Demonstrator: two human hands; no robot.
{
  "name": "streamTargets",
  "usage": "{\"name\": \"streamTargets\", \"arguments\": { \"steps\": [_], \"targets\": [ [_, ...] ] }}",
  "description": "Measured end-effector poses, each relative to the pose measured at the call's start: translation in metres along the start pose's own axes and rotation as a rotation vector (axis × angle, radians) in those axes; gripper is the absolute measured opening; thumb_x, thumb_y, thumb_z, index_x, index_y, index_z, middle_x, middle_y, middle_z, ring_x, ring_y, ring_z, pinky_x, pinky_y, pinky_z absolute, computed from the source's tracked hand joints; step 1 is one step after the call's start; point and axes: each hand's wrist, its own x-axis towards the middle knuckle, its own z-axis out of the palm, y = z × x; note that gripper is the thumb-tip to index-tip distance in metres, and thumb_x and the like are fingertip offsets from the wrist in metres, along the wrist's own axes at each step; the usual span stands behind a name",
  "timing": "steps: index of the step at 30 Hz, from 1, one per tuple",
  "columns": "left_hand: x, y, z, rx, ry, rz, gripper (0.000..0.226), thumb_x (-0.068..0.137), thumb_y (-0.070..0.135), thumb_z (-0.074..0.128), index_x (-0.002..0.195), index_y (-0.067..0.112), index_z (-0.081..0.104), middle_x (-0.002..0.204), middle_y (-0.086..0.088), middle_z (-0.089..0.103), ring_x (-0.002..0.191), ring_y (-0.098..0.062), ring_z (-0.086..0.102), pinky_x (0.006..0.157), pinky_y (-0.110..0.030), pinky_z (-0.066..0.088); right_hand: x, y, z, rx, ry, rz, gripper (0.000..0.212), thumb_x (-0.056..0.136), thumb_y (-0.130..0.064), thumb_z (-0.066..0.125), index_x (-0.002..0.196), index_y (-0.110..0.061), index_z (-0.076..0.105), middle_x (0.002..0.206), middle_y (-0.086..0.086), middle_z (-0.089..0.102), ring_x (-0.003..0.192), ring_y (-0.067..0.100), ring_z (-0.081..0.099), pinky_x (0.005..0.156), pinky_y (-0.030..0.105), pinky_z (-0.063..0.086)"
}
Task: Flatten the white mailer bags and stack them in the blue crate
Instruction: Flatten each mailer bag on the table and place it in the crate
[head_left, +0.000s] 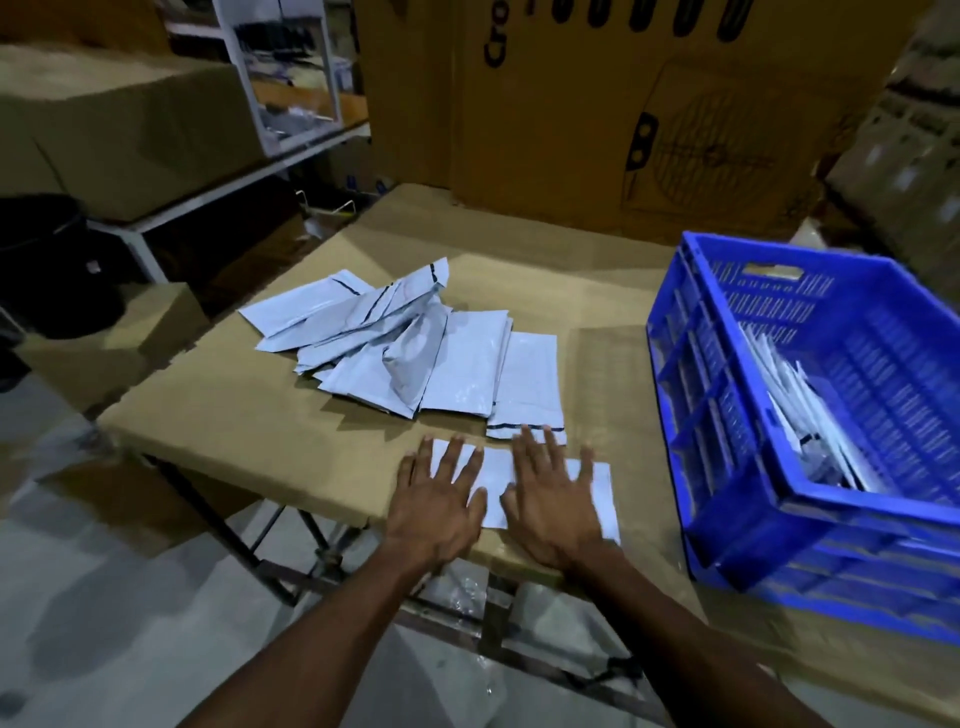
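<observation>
One white mailer bag (496, 470) lies flat near the table's front edge. My left hand (441, 499) presses on its left part with spread, straight fingers. My right hand (553, 493) lies flat on its right part, fingers straight. Behind them a loose pile of white mailer bags (395, 343) spreads over the middle of the table, some crumpled. The blue crate (737, 499) stands at the right, tilted, with several white mailers (800, 415) leaning inside it.
The table (234, 415) is covered with brown cardboard and has a metal frame below. Large cardboard boxes (597, 104) stand behind the table. A shelf with boxes (130, 130) is at the left. A black bin (47, 260) sits on the floor at the left.
</observation>
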Motion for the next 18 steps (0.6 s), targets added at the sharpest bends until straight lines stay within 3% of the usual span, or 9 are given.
{"name": "streamTargets", "arguments": {
  "steps": [2, 4, 7, 9, 11, 13, 15, 18],
  "targets": [
    [-0.001, -0.003, 0.002, 0.002, 0.004, 0.006, 0.085, 0.083, 0.064, -0.014, 0.162, 0.038, 0.004, 0.171, 0.005, -0.004, 0.156, -0.033, -0.007, 0.124, -0.051, -0.001, 0.007, -0.006, 0.004, 0.037, -0.009, -0.116, 0.075, 0.096, -0.056, -0.002, 0.155, -0.019, 0.026, 0.162, -0.002, 0.024, 0.151, 0.022, 0.017, 0.117, 0.059, 0.01],
    [-0.002, -0.004, 0.002, -0.009, 0.0, 0.01, 0.085, 0.083, 0.065, -0.014, 0.162, 0.038, 0.0, 0.17, 0.006, -0.007, 0.156, -0.033, -0.011, 0.124, -0.05, -0.004, 0.001, 0.006, 0.014, 0.056, -0.002, -0.089, 0.082, 0.091, -0.065, -0.012, 0.156, -0.028, 0.023, 0.163, -0.005, 0.019, 0.15, 0.024, 0.016, 0.118, 0.055, 0.012],
    [0.0, -0.005, 0.003, -0.038, -0.008, 0.009, 0.072, 0.095, 0.063, -0.001, 0.162, 0.037, -0.001, 0.17, 0.007, -0.011, 0.155, -0.031, -0.015, 0.124, -0.051, -0.007, -0.013, 0.04, 0.028, 0.052, 0.044, 0.029, 0.079, 0.092, -0.073, 0.001, 0.156, -0.031, 0.018, 0.165, -0.003, 0.013, 0.151, 0.023, 0.011, 0.12, 0.051, 0.01],
    [-0.001, -0.005, 0.001, -0.043, -0.02, 0.019, 0.066, 0.101, 0.06, 0.009, 0.162, 0.036, -0.002, 0.17, 0.006, -0.013, 0.154, -0.032, -0.018, 0.123, -0.052, -0.008, -0.019, 0.055, 0.027, 0.082, 0.057, 0.052, 0.093, 0.085, -0.081, -0.004, 0.157, -0.026, 0.017, 0.165, 0.001, 0.012, 0.151, 0.022, 0.009, 0.121, 0.047, 0.007],
    [-0.002, -0.005, -0.002, -0.042, -0.047, 0.023, 0.064, 0.104, 0.058, 0.012, 0.162, 0.035, -0.004, 0.169, 0.006, -0.015, 0.153, -0.033, -0.02, 0.123, -0.053, -0.009, -0.02, 0.062, 0.019, 0.088, -0.026, 0.033, 0.103, 0.077, -0.087, -0.006, 0.158, -0.025, 0.005, 0.166, 0.0, -0.002, 0.152, 0.02, -0.002, 0.121, 0.045, -0.001],
    [-0.001, -0.004, -0.004, -0.04, -0.068, 0.033, 0.064, 0.104, 0.057, 0.013, 0.162, 0.034, -0.004, 0.169, 0.005, -0.016, 0.153, -0.034, -0.02, 0.122, -0.055, -0.009, -0.024, 0.062, 0.008, 0.081, -0.064, -0.006, 0.097, 0.081, -0.087, 0.013, 0.157, -0.029, -0.005, 0.163, -0.01, -0.014, 0.151, 0.017, -0.013, 0.118, 0.05, -0.007],
    [0.001, -0.004, -0.003, -0.037, -0.078, 0.051, 0.064, 0.104, 0.057, 0.014, 0.162, 0.035, -0.004, 0.169, 0.005, -0.016, 0.153, -0.034, -0.02, 0.122, -0.057, -0.009, -0.031, 0.06, 0.005, 0.105, 0.063, -0.127, 0.09, 0.086, -0.081, 0.03, 0.157, -0.031, 0.006, 0.164, -0.012, -0.003, 0.152, 0.017, -0.005, 0.116, 0.055, -0.002],
    [0.004, -0.008, -0.005, -0.043, -0.096, 0.067, 0.063, 0.105, 0.057, 0.014, 0.162, 0.036, -0.004, 0.169, 0.007, -0.017, 0.153, -0.033, -0.021, 0.121, -0.058, -0.01, -0.041, 0.06, 0.015, 0.212, 0.211, -0.269, 0.067, 0.093, -0.068, 0.041, 0.147, -0.028, 0.035, 0.158, -0.01, 0.031, 0.146, 0.013, 0.026, 0.115, 0.055, 0.021]
  ]
}}
